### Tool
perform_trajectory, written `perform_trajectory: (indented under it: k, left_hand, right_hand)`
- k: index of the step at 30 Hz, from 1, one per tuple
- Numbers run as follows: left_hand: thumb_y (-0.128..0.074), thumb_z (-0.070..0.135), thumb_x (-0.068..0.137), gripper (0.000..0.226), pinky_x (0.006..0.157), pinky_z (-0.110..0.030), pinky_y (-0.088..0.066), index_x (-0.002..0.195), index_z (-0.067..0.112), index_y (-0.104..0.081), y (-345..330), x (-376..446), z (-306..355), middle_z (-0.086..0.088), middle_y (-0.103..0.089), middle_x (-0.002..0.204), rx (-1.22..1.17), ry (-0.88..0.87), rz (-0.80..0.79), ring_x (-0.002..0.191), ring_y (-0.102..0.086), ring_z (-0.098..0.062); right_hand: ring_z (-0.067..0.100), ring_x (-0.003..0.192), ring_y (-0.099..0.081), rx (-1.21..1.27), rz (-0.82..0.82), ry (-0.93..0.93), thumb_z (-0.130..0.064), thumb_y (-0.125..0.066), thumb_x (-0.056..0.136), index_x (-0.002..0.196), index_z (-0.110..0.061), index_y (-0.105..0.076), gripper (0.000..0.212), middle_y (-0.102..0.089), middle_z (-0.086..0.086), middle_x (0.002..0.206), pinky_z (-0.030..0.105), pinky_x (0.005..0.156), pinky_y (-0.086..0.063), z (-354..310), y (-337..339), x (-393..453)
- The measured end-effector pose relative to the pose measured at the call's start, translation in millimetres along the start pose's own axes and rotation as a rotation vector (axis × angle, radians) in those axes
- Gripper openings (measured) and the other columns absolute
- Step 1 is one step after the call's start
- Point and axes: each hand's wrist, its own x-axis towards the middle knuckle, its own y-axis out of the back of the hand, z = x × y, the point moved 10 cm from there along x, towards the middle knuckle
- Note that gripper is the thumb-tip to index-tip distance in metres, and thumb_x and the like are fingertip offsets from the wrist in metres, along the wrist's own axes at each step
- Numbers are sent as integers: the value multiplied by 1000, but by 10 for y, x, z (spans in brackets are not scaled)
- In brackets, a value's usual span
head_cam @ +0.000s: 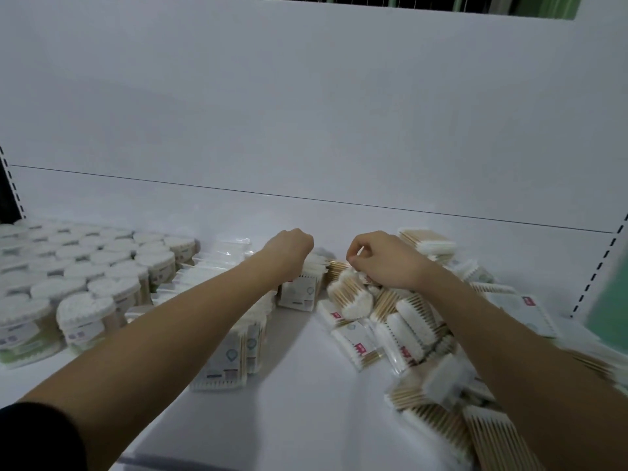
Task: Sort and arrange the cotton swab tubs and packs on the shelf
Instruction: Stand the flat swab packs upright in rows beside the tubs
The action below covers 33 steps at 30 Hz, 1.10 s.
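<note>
Already the sorting shows in how the white shelf (306,385) is laid out: round cotton swab tubs (85,283) stand upright in tight rows at the left, touching one another, most likely so that they use the depth of the shelf and keep their labels to the front. Just beside them runs a line of flat packs (231,355) stood on edge, front to back, which reads as the tidy row under construction. To the right lies a loose heap of packs (407,334), tilted and overlapping at all angles, not yet arranged.

Both arms reach to the back of the shelf. The left hand (289,248) is curled into a fist over an upright pack (299,294) at the far end of the row; whether its fingers actually grip that pack cannot be told, since they are hidden behind the knuckles. The right hand (380,260) has its fingers bent down onto the top of the heap and seems to pinch something thin there, probably a pack's edge, though blur leaves this unsure.
</note>
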Motion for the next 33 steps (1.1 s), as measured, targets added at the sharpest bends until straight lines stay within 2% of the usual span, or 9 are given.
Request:
perform_trajectory:
  k: [3,6,9,12,15,21,26,29,33]
  left_hand:
    - [-61,-7,81,23,69,-32,-51,101,4,-66,-9,-43,-73,-11,-64,101,-66,33,-6,86,-63,-29]
    - [-67,3,81,38,75,-31,-48,117,11,-61,-35,-97,-58,-8,-61,113,-53,17,-52,100,-61,-27]
    - [-62,16,86,46,84,-33,-43,130,17,-53,205,-119,162,-5,-56,121,-80,-49,84,112,-52,-25]
    - [-62,31,89,40,87,-30,-44,127,20,-56,542,-138,425,-2,-58,120,-435,-68,227,105,-53,-19]
    - [-66,38,87,41,78,-26,-42,123,21,-58,689,-73,707,-1,-60,115,-734,-90,233,92,-55,-15]
    - [-75,45,81,66,88,-26,-39,137,21,-49,641,195,1158,-5,-52,135,-820,-101,130,116,-52,-20]
    - [-79,39,79,66,75,-16,-38,137,20,-51,589,316,1328,-4,-58,128,-874,-120,80,91,-52,-9]
    - [-82,35,76,61,69,-15,-41,130,19,-56,574,368,1363,0,-59,110,-887,-115,61,88,-53,-10]
    - [-85,34,72,54,50,-10,-42,118,20,-60,511,405,1438,0,-60,112,-920,-110,44,79,-56,-9]
  right_hand:
    - [10,61,-61,-14,-7,2,-21,-53,97,96,-19,-66,14,-71,2,83,21,56,-41,18,0,-75]
    - [12,63,-63,8,30,4,-19,-53,96,91,-20,-66,14,-69,-1,81,23,59,-42,32,91,-143]
    - [15,64,-61,18,106,-12,-16,-52,94,91,-17,-68,16,-67,-1,78,23,54,-40,56,315,-251]
    - [17,64,-64,-9,196,-72,-21,-53,93,87,-20,-68,16,-69,-2,74,29,63,-50,182,597,-379]
    - [20,68,-67,-71,274,-166,-30,-54,93,82,-22,-66,18,-72,-1,73,36,72,-57,440,850,-472]
    - [26,70,-68,-146,323,-328,-29,-57,92,80,-15,-66,21,-71,6,75,39,72,-59,926,1069,-644]
    - [25,74,-69,-159,320,-364,-33,-57,91,83,-11,-66,25,-71,7,78,37,72,-56,1077,1034,-760]
    - [24,74,-69,-155,329,-361,-31,-56,91,81,-15,-65,21,-71,5,77,35,73,-56,1088,1060,-800]
    - [23,71,-69,-124,350,-358,-29,-55,91,80,-15,-65,20,-71,3,74,34,72,-56,1094,1096,-855]
